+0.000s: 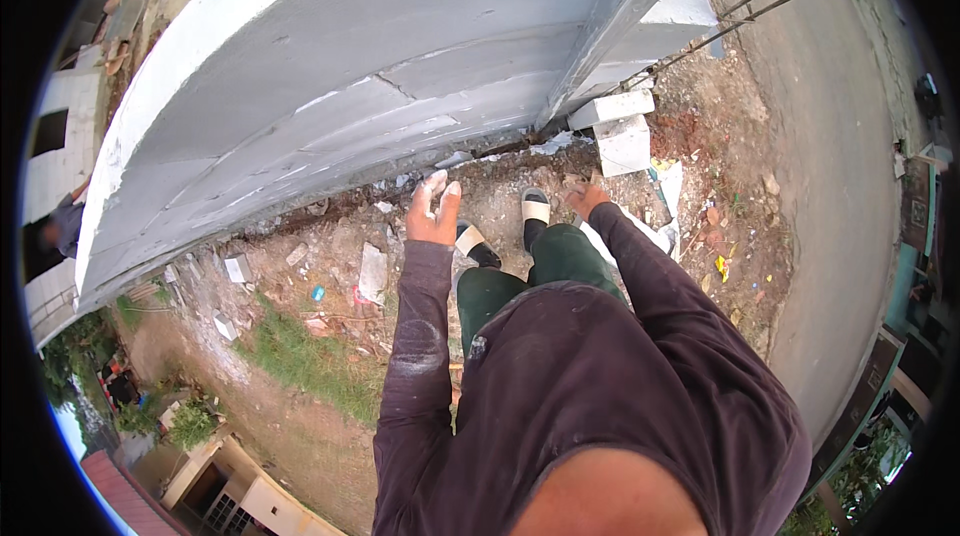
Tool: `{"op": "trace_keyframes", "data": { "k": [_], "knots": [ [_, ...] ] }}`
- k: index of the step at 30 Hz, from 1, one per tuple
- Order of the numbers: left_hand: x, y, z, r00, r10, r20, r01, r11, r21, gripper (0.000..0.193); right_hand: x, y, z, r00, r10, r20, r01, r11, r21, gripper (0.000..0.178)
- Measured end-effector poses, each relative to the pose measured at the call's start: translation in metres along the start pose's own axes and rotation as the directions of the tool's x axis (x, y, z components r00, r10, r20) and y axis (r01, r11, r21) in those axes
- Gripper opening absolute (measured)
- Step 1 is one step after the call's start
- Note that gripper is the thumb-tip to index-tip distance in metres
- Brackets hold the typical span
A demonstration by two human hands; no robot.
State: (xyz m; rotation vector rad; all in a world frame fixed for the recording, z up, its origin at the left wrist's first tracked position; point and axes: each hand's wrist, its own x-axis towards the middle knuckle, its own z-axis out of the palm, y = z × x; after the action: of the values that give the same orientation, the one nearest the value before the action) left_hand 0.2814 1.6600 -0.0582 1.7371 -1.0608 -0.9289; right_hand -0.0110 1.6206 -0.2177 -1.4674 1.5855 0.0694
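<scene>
My left hand (435,208) is held out in front of the wall, its white-dusted fingers and thumb apart with nothing between them. To its right, my right hand (584,197) hangs low over the ground, also dusty, its fingers spread and partly blending with the soil; I see nothing in it. Ahead of both hands rises a pale grey block wall (400,71) with smeared joints and a cracked seam. Neither hand appears to touch it. An upright grey post (615,31) stands at the wall's right end. Two white blocks (622,145) are stacked near my right hand.
Rubble and broken block pieces (373,273) lie around my feet. A white sheet or sack (668,188) is crumpled at right. Steel bars (770,4) jut out beyond the post. A paved road (835,166) runs along the right. Another person (68,223) is at far left.
</scene>
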Motion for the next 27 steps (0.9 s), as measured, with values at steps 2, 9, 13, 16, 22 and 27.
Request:
{"op": "trace_keyframes", "data": {
  "k": [2,9,13,16,22,27],
  "knots": [
    [-0.02,-0.08,0.006,0.991,-0.135,0.022,0.136,0.991,-0.008,0.033,0.035,0.013,0.016,0.997,-0.015,-0.077,0.015,1.0,-0.004,0.044],
    [-0.013,-0.285,0.061,0.957,-0.249,0.146,0.252,0.968,-0.005,0.035,0.186,0.013,0.039,0.866,0.115,-0.487,-0.065,0.991,0.117,0.064],
    [0.041,-0.387,0.122,0.97,-0.136,0.202,0.148,0.988,-0.042,0.035,0.255,0.046,0.061,0.791,0.088,-0.605,0.071,0.969,0.235,0.053],
    [0.09,-0.422,0.179,0.962,0.043,0.268,-0.043,0.999,-0.007,0.034,0.266,0.049,0.069,0.745,0.047,-0.666,0.205,0.933,0.295,0.041],
    [0.168,-0.41,0.293,0.829,0.47,0.302,-0.471,0.879,-0.077,0.045,0.266,0.03,0.077,0.701,-0.004,-0.713,0.251,0.938,0.241,0.038],
    [0.18,-0.383,0.344,0.771,0.49,0.407,-0.529,0.849,-0.021,0.057,0.283,0.053,0.085,0.45,-0.357,-0.818,0.366,0.91,-0.196,0.032]
  ]
}}
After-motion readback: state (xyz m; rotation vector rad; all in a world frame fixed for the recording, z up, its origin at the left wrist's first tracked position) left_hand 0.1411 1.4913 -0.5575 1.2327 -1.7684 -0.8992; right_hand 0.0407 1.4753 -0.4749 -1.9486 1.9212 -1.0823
